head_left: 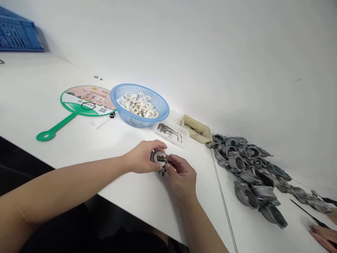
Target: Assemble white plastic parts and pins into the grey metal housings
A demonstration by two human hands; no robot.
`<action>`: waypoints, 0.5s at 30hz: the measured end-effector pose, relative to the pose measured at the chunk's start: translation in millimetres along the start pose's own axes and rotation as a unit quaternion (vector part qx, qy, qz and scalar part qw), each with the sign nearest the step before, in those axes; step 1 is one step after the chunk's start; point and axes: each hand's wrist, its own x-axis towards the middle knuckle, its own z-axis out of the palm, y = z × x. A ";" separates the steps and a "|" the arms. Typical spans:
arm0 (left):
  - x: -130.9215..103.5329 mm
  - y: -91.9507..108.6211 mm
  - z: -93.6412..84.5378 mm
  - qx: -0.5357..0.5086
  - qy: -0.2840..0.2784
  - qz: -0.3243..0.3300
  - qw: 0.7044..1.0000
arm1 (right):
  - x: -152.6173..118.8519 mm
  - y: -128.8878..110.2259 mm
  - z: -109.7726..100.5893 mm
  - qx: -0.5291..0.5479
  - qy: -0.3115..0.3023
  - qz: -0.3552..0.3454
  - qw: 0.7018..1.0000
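Near the table's front edge, my left hand (144, 157) is closed round a small grey metal part (159, 160) with a white ring set in its top. Brown and dark details show inside the ring. My right hand (182, 174) pinches the right side of the same part with thumb and fingers. Whether those fingers hold a separate small piece is hidden. Behind my hands lies a white tray (172, 133) of thin dark pins. Farther back stands a blue basket (165, 109) filled with white rings.
A green-handled fan (61, 123) lies left of the basket. A cream tray (204, 137) holds metal tools. Several grey metal housings (237, 163) are piled at the right. Another person's hand (325, 235) shows at the lower right. A blue crate (19, 35) stands upper left.
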 end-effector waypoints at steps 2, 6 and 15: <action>0.5 -0.2 0.4 -0.016 0.001 -0.016 1.000 | 1.3 -0.5 -0.2 0.008 -0.004 0.007 1.000; 3.4 -3.9 0.9 -0.038 -0.002 -0.044 0.998 | 3.3 1.6 -0.2 0.021 -0.006 0.013 1.000; 6.9 -15.6 3.9 -0.083 -0.009 -0.049 0.995 | 2.2 10.4 -1.3 0.009 0.005 0.022 1.000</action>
